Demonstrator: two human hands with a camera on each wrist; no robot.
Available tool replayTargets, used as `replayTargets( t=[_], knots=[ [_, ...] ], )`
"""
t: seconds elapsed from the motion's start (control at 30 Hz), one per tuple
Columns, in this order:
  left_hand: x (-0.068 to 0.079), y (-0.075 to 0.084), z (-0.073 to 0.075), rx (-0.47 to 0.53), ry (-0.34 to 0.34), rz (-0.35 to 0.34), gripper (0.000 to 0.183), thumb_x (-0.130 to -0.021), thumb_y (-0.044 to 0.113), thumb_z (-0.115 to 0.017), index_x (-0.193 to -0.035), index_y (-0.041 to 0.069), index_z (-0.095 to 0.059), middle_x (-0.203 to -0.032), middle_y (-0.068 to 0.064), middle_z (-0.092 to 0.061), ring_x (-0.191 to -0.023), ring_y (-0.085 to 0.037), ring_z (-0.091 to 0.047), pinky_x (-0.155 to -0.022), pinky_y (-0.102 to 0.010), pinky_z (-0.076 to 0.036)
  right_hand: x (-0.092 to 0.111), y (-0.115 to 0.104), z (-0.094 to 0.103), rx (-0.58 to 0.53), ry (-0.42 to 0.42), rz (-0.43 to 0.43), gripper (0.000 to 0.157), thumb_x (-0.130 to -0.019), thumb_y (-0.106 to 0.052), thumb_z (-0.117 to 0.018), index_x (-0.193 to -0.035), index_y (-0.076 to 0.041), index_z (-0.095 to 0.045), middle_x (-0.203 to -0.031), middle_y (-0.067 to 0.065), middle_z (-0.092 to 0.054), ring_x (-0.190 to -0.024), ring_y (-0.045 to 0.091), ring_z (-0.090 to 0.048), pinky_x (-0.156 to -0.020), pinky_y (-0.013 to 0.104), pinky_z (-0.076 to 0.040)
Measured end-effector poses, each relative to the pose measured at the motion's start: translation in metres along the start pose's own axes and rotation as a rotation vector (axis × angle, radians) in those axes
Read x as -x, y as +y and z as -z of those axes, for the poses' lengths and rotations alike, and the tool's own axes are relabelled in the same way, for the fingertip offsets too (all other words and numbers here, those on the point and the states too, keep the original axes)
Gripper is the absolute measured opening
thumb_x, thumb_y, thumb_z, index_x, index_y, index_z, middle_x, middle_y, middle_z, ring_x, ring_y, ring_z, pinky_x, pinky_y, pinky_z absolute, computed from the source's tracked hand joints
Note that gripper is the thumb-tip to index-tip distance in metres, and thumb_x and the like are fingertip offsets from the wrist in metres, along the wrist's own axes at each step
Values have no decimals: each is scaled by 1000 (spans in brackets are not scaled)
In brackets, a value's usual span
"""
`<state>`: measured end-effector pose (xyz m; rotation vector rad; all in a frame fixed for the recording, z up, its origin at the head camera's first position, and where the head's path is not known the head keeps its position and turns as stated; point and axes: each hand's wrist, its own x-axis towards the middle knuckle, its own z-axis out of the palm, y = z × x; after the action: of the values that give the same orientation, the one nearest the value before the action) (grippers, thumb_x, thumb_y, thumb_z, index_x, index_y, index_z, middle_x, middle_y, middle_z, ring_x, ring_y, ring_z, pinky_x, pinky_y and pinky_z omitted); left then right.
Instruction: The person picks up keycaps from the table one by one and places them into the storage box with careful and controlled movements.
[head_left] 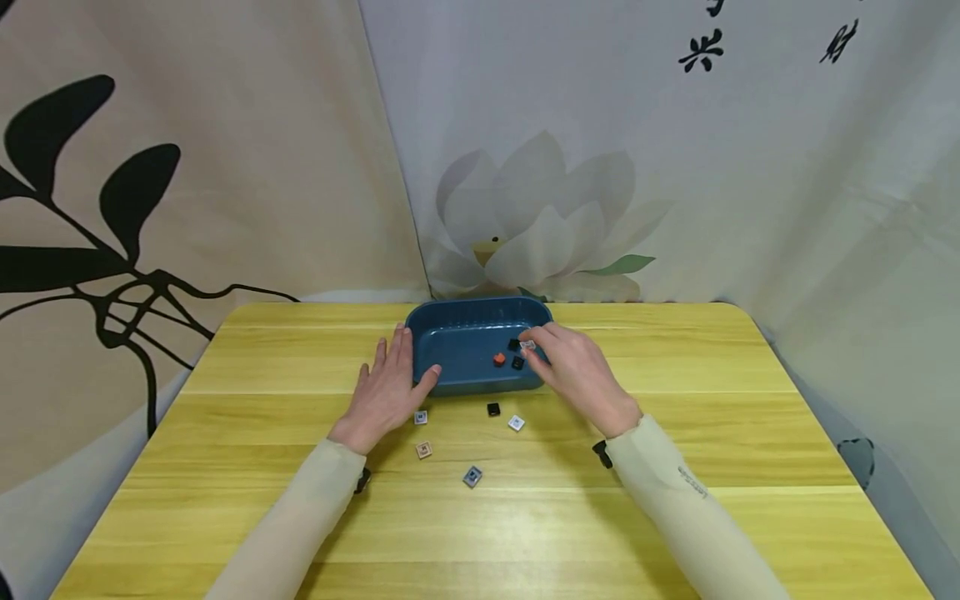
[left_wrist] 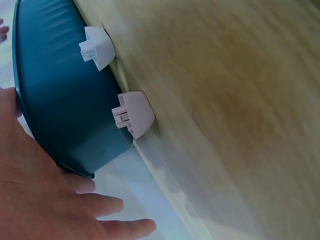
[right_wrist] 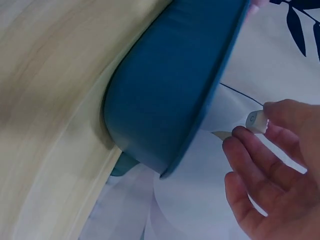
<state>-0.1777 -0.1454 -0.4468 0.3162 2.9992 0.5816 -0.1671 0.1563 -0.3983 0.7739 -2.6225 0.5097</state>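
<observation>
A blue tray (head_left: 457, 387) stands at the back of the table. My left hand (head_left: 384, 392) lies against its left side, fingers stretched out and thumb over the front rim. Between thumb and fingertip, my right hand (head_left: 577, 371) pinches a white keycap (right_wrist: 257, 122) above the tray's right end. Under it, inside the tray, are a red keycap (head_left: 498, 360) and two black keycaps, one of them (head_left: 518, 362) nearer the front. Close to the left thumb, a white keycap (head_left: 421, 417) lies upside down on the table.
In front of the tray lie a black keycap (head_left: 493, 409), another white keycap (head_left: 516, 423), a beige keycap (head_left: 424, 450) and a grey keycap (head_left: 472, 477). The wooden table (head_left: 720, 517) ends at a printed curtain (head_left: 750, 208) behind the tray.
</observation>
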Motion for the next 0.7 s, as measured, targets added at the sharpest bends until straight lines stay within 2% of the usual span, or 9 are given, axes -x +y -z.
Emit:
replayTargets(
  t=[0.27, 0.53, 0.7],
  knots=[
    [0, 1, -1, 2, -2, 12, 92, -105, 61, -38, -165, 0, -5, -173, -16, 1, -156, -46, -7, -116, -75, -18, -17, 2, -17, 68, -101, -43, 18, -101, -23, -71, -112, -10, -77, -93, 2, -70, -69, 14, -62, -60, 29, -51],
    [0, 1, -2, 4, 1, 10, 92, -106, 61, -39, -165, 0, -5, -173, -17, 1, -156, -47, -7, -115, -76, -17, -27, 4, -30, 72, -228, -98, 17, -99, -22, -73, -112, -12, -78, -99, 3, -71, -82, 18, -65, -70, 33, -56],
    [0, 1, -2, 2, 2, 11, 93, -105, 63, -38, -165, 0, -4, -173, -17, 2, -156, -47, -7, -115, -76, -18, -31, 5, -35, 54, -274, -116, 17, -100, -22, -72, -112, -12, -79, -101, 3, -72, -86, 19, -66, -75, 34, -57]
  ],
)
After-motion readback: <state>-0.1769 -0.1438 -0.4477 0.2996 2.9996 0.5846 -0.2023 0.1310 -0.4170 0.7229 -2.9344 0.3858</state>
